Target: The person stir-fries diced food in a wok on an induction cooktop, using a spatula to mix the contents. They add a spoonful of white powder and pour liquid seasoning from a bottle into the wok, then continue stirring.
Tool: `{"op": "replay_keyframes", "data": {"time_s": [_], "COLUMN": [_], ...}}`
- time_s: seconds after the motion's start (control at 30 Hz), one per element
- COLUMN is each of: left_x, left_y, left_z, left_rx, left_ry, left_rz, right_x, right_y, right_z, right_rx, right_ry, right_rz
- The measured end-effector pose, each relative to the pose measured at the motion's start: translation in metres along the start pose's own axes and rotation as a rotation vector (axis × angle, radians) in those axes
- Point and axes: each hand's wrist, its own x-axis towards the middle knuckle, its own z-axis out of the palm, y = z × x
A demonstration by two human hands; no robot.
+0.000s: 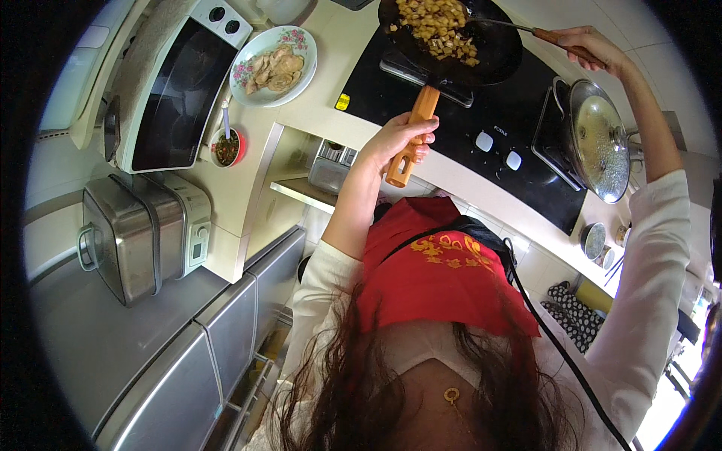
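Observation:
Diced golden-brown food lies in a dark wok over the far part of a black Fotile cooktop. My left hand is wrapped around the wok's wooden handle, which points back towards me. On the right, my right hand grips the wooden grip of a metal-shafted spatula. The spatula's working end reaches into the diced food, and its tip is hidden there. Right of the wok, a lidded pot sits on the other burner, its glass lid fogged with droplets.
Left of the cooktop stand a floral plate of pale cooked meat pieces and a small red bowl with a spoon in chopped sauce. A countertop oven and a steel-bodied appliance flank them. Small bowls line the right counter.

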Motion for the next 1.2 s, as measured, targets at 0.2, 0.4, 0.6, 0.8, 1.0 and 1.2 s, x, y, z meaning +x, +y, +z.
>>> {"op": "replay_keyframes", "data": {"time_s": [0.2,0.4,0.6,0.8,1.0,1.2], "left_x": [-0.003,-0.002,0.000,-0.003,-0.006,-0.004], "left_y": [0.002,0.002,0.001,0.001,0.002,0.006], "left_z": [0.003,-0.001,-0.003,-0.001,0.002,-0.002], "left_rx": [0.023,0.003,0.006,0.022,0.010,0.004], "left_ry": [0.015,-0.012,-0.027,-0.008,0.018,-0.012], "left_rz": [-0.001,-0.003,-0.004,0.024,-0.001,-0.036], "right_x": [-0.078,-0.203,-0.225,-0.139,-0.100,-0.011], "right_y": [-0.023,-0.102,-0.107,-0.105,-0.157,-0.105], "right_z": [0.062,0.081,0.115,0.134,-0.030,-0.081], "right_rx": [-0.842,-1.298,-1.298,-1.257,-0.583,-0.486], "right_ry": [0.378,0.408,0.229,0.315,0.053,-0.003], "right_rz": [-0.494,-0.393,-0.281,-0.326,0.420,0.409]}}
